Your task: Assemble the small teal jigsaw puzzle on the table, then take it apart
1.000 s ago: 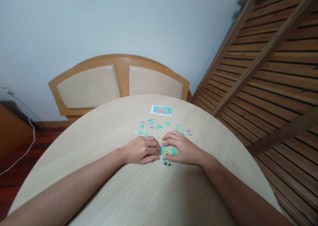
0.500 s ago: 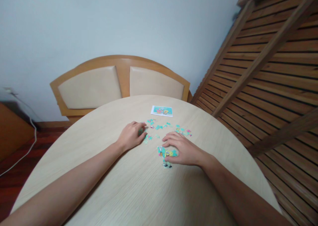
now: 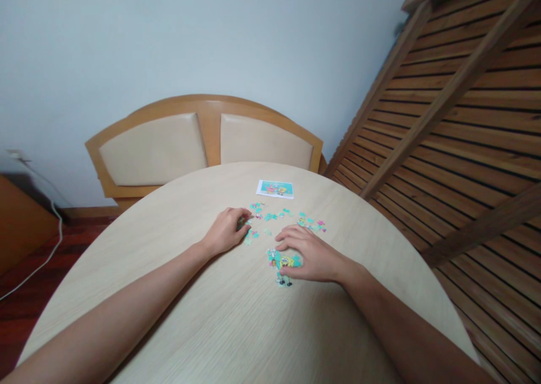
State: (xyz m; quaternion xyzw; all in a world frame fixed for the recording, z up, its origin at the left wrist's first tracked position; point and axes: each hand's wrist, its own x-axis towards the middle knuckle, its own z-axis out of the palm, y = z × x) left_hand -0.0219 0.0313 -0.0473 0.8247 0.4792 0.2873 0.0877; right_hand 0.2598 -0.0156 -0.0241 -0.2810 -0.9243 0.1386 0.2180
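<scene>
At the left of a scatter of small jigsaw pieces, my left hand rests with curved fingers; its thumb and fingertips are apart, and pieces show in the gap. What lies under its palm is hidden. My right hand is spread around the right side of a joined patch of jigsaw puzzle, teal with a yellow cartoon figure. Its thumb lies over the patch's lower part and covers some of it. Other loose pieces lie close to my left thumb.
A printed picture card lies flat beyond the pieces on the round wooden table. Behind the table is a padded wooden headboard by the wall. Wooden slats lean at the right, and a white cable hangs at the left.
My left fingertips have shifted slightly to the right over the pieces. My right hand and the joined patch stay almost in place.
</scene>
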